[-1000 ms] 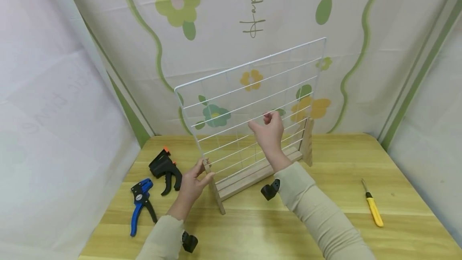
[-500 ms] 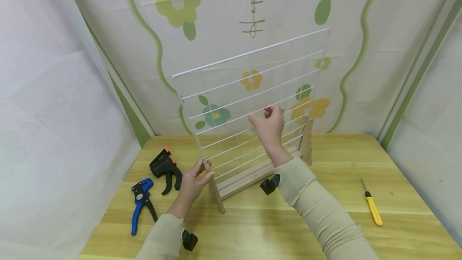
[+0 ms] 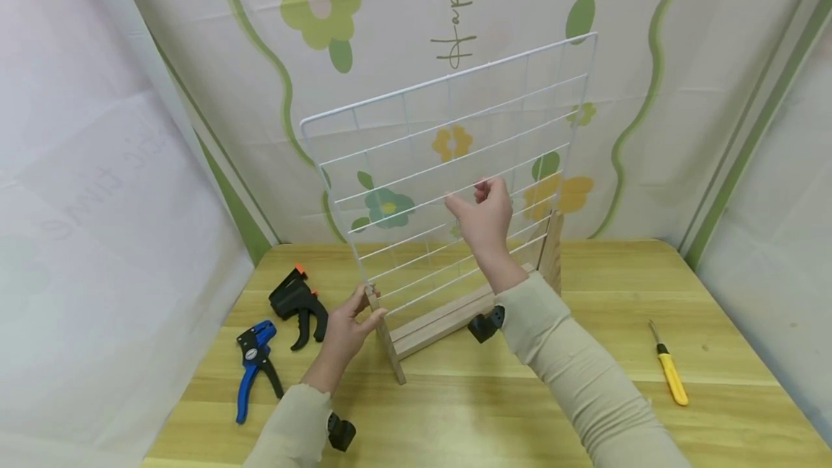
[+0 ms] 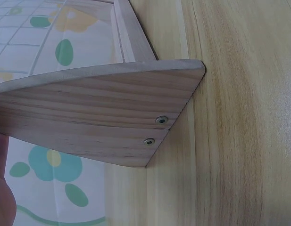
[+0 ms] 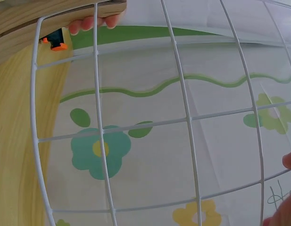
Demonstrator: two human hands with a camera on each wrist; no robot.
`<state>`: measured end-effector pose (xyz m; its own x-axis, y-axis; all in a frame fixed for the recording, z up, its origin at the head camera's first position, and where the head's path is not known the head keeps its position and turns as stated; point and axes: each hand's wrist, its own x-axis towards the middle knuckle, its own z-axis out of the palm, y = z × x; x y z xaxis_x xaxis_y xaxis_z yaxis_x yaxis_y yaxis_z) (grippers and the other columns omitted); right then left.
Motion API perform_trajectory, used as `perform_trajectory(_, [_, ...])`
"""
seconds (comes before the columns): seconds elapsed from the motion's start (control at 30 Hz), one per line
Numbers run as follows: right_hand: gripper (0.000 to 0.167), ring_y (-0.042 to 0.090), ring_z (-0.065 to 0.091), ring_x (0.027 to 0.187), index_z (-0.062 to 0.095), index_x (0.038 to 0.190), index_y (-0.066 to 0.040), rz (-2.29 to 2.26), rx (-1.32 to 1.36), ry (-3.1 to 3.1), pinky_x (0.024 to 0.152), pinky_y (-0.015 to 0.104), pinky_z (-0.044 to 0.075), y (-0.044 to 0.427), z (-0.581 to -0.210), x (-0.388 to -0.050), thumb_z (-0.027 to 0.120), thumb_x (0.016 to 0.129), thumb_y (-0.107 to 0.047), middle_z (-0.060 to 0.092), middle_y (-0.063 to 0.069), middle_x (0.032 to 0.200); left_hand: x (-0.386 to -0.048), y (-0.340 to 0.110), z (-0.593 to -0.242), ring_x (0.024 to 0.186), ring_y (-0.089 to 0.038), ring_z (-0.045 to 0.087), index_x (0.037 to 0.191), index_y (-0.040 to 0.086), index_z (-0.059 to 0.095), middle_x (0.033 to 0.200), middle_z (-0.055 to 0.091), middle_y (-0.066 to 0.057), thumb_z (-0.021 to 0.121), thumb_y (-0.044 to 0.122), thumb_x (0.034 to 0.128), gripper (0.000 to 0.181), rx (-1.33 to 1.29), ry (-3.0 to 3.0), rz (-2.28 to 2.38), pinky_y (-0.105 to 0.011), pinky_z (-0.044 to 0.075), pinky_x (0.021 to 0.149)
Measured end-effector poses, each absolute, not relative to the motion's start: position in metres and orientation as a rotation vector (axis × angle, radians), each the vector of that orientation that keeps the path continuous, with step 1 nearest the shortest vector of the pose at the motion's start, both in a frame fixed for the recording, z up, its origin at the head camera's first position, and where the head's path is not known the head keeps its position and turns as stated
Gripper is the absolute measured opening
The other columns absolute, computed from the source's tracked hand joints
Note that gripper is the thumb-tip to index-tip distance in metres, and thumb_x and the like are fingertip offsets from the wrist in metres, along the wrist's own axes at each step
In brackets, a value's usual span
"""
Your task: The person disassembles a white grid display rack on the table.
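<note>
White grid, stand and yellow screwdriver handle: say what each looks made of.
The grid is probably metal wire with a smooth white coating: it is thin and its crossings look fused. The stand looks like pale wood, perhaps unpainted: grain lines show on its side. The handle is likely smooth plastic: an even yellow.

Soft light leaves glare on the tabletop (image 4: 258, 122).

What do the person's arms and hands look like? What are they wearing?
The left sleeve and right sleeve are both pale beige, long and wrinkly. The left hand and right hand wear no gloves. There's a boxy black gadget at each wrist: left gadget, right gadget.
</note>
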<state>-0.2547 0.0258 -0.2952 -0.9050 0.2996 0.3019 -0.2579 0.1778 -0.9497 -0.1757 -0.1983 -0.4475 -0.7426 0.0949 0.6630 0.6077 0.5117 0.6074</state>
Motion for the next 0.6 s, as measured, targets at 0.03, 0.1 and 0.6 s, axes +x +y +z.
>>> perform_trajectory(0.03, [0.041, 0.021, 0.042, 0.091, 0.044, 0.094, -0.006, 1.774, -0.038, -2.035, 0.073, 0.028, 0.037, 0.026, -0.294, -0.255, 0.074, 0.068, -0.015, 0.045, 0.008, 0.093, -0.176, -0.198, -0.447, 0.099, -0.025, 0.065, 0.120, -0.006, 0.056, 0.102, 0.066, -0.023, 0.074, -0.001, 0.0737, 0.050, -0.578, -2.187, -1.185, -0.040, 0.052, 0.081])
perform_trajectory(0.1, [0.041, 0.020, 0.042, 0.090, 0.044, 0.095, -0.006, 1.775, -0.037, -2.031, 0.073, 0.027, 0.037, 0.026, -0.291, -0.254, 0.074, 0.068, -0.014, 0.044, 0.008, 0.093, -0.176, -0.198, -0.447, 0.099, -0.023, 0.065, 0.120, -0.006, 0.056, 0.102, 0.066, -0.023, 0.074, -0.001, 0.0734, 0.050, -0.585, -2.184, -1.178, -0.039, 0.051, 0.082])
perform_trajectory(0.6, [0.041, 0.018, 0.040, 0.089, 0.044, 0.098, -0.003, 1.769, 0.006, -2.018, 0.071, 0.027, 0.037, 0.026, -0.282, -0.252, 0.073, 0.070, -0.014, 0.044, 0.009, 0.094, -0.177, -0.198, -0.451, 0.096, -0.032, 0.064, 0.125, -0.009, 0.051, 0.117, 0.060, -0.025, 0.074, -0.004, 0.0721, 0.058, -0.584, -2.189, -1.163, -0.027, 0.051, 0.083])
